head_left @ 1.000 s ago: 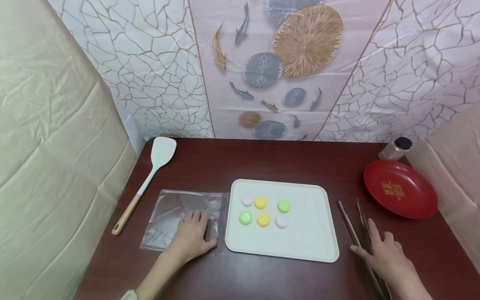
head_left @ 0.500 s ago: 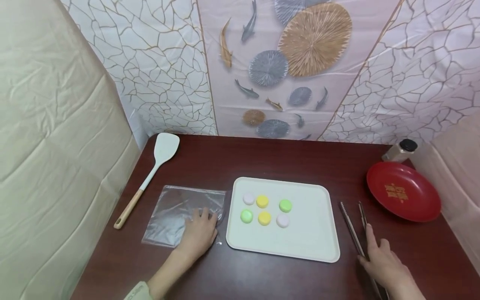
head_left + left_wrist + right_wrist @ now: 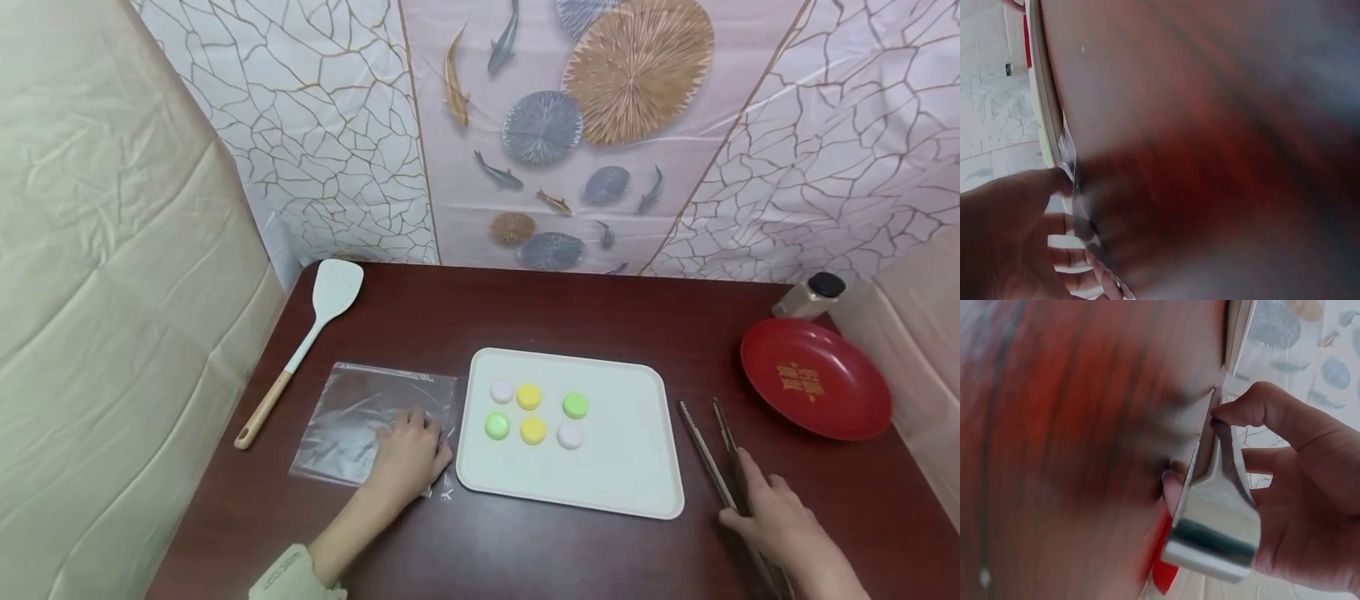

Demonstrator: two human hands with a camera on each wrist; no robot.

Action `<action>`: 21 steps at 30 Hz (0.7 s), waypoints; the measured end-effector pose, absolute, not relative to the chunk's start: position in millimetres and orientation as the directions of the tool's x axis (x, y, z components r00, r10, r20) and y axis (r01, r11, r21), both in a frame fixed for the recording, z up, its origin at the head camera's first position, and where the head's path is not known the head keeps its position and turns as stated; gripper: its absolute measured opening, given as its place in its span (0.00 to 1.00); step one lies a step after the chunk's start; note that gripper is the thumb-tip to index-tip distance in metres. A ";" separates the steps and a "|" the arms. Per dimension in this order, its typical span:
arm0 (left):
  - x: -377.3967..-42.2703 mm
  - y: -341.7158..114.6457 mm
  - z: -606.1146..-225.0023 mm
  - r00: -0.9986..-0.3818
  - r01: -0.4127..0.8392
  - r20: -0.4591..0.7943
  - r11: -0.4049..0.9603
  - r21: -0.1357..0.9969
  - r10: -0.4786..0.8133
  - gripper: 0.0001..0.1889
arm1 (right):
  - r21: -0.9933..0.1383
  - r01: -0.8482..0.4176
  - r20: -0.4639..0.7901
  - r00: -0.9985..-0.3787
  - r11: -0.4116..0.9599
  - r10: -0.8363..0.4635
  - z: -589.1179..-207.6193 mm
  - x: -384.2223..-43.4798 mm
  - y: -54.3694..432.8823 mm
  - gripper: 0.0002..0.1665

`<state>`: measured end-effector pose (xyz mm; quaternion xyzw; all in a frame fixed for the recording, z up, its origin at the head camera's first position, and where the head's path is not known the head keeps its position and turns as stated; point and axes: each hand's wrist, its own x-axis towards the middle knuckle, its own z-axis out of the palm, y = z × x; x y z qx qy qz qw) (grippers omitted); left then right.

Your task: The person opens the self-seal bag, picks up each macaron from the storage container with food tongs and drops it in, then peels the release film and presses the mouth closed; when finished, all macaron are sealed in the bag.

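Looks like a matter of settling a firm grip on the tongs (image 3: 707,457) at lower right of the frame, lying splayed on the tabletop (image 3: 555,550), just right of the cream tray (image 3: 622,450). Pinching them from both sides with the right hand (image 3: 780,512): thumb at the left arm, fingers against the right one. Resting on the clear bag (image 3: 352,417), left of centre, with the left hand (image 3: 411,454), fingers loosely spread — hard to make out any pinch on the film.

To do it well, set thumb and fingers opposite each other along the tongs, and squeeze both arms evenly, without twisting. Raise them straight up before any swing leftward, to clear the tray's rim and spare the six small coloured rounds (image 3: 533,430). Mind the red dish (image 3: 840,375) at right, near the spread tips. Press only lightly on the bag — likely to crease or slide under a hard push.
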<state>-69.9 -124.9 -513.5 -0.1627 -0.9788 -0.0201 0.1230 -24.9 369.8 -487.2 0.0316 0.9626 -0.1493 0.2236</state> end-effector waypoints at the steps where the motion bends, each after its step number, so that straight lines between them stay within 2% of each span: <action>1: -70.5 -123.6 -513.7 -0.910 0.323 0.267 0.946 -0.024 0.317 0.11 | -0.276 0.126 -0.440 -0.898 0.953 -0.009 -492.6 -25.5 374.4 0.63; 4: -71.7 -121.5 -514.5 -0.882 0.325 0.325 0.939 -0.108 0.343 0.11 | -0.271 0.123 -0.424 -0.906 0.955 -0.003 -510.3 -28.1 387.8 0.66; 8: -72.1 -122.3 -515.7 -0.856 0.332 0.357 0.927 -0.175 0.374 0.12 | -0.272 0.125 -0.436 -0.900 0.954 -0.006 -513.7 -30.1 391.1 0.67; 10: -72.3 -124.8 -516.3 -0.858 0.347 0.347 0.925 -0.155 0.379 0.13 | -0.274 0.135 -0.462 -0.887 0.952 -0.007 -506.0 -30.2 386.7 0.66; 14: -73.9 -134.2 -518.3 -0.849 0.405 0.355 0.913 -0.040 0.392 0.12 | -0.271 0.105 -0.436 -0.900 0.957 -0.025 -497.1 -28.5 381.4 0.65; 19: -86.0 -148.0 -540.6 -0.752 0.525 0.493 0.850 0.047 0.437 0.16 | -0.283 0.082 -0.397 -0.917 0.955 -0.039 -510.9 -29.4 388.0 0.64; 21: -91.4 -151.7 -553.8 -0.741 0.543 0.507 0.837 0.067 0.440 0.18 | -0.287 0.072 -0.381 -0.923 0.955 -0.045 -525.7 -31.7 398.0 0.65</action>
